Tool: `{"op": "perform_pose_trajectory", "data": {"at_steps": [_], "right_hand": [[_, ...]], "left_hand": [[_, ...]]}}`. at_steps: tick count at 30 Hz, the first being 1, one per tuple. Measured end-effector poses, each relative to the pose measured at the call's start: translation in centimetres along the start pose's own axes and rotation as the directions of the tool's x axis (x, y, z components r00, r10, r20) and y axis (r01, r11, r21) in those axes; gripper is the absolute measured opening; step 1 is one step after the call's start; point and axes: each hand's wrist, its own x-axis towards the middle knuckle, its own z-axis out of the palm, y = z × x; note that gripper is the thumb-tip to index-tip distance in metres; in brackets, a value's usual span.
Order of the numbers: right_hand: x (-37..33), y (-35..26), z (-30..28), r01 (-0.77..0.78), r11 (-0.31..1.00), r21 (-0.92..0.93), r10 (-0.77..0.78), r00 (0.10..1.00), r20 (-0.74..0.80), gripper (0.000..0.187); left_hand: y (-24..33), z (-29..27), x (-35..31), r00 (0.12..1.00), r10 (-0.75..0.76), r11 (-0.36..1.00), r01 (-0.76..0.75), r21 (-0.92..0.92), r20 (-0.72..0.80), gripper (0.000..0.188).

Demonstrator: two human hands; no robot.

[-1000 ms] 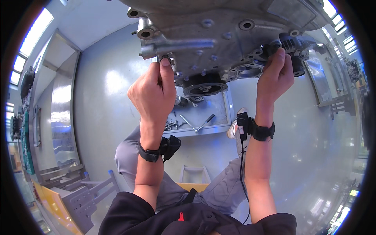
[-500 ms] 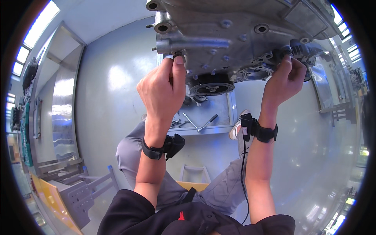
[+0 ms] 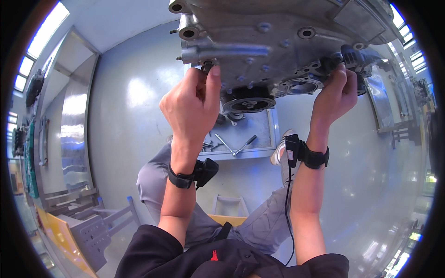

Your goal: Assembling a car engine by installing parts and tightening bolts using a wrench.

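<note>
A large grey metal engine [image 3: 241,34] fills the top of the head view, with a black ribbed pulley [image 3: 250,104] below its middle. At the engine's lower left, my left hand [image 3: 187,104] is closed in a pinch, thumb and finger on a dark bolt [image 3: 207,64] at a hole in the casting. My right hand [image 3: 334,99] is also closed, its fingertips pressed together against a dark fitting at the engine's lower right. Whatever lies between those fingertips is too hidden to name. A round opening [image 3: 301,86] shows between the pulley and my right hand.
Under the engine, a metal tray [image 3: 259,154] on the floor holds a ratchet wrench [image 3: 246,144] and several small metal parts. A metal cabinet [image 3: 74,120] stands at the left. A yellow-edged panel with a grey frame [image 3: 92,234] is at the lower left. My legs straddle a stool.
My left thumb has slid down a little, and more of the bolt shows above it. My right hand stays at the same spot. The engine has shifted slightly up and left in view.
</note>
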Motion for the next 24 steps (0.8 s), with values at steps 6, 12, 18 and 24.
{"op": "perform_pose_trajectory", "data": {"at_steps": [6,12,18,24], "right_hand": [[0.12,-0.06,-0.22,0.06,0.998,0.007,-0.06,0.998,0.031,0.028],[0.2,0.13,-0.5,0.05,0.998,-0.024,-0.049,0.998,0.036,0.031],[0.21,0.05,-0.11,0.022,0.999,0.025,-0.023,0.999,0.047,0.032],[-0.1,0.07,0.25,0.064,0.997,0.03,-0.064,0.998,-0.008,0.033]], "left_hand": [[-0.28,0.04,0.43,0.998,-0.009,0.997,0.004,0.08,0.059,0.04],[-0.34,0.29,-0.17,1.0,0.02,1.0,-0.02,0.006,-0.008,0.042],[-0.47,0.22,0.14,0.997,-0.018,0.999,0.015,0.038,0.071,0.034],[-0.32,0.45,-0.28,1.0,0.015,1.0,-0.015,-0.02,0.0,0.039]]}}
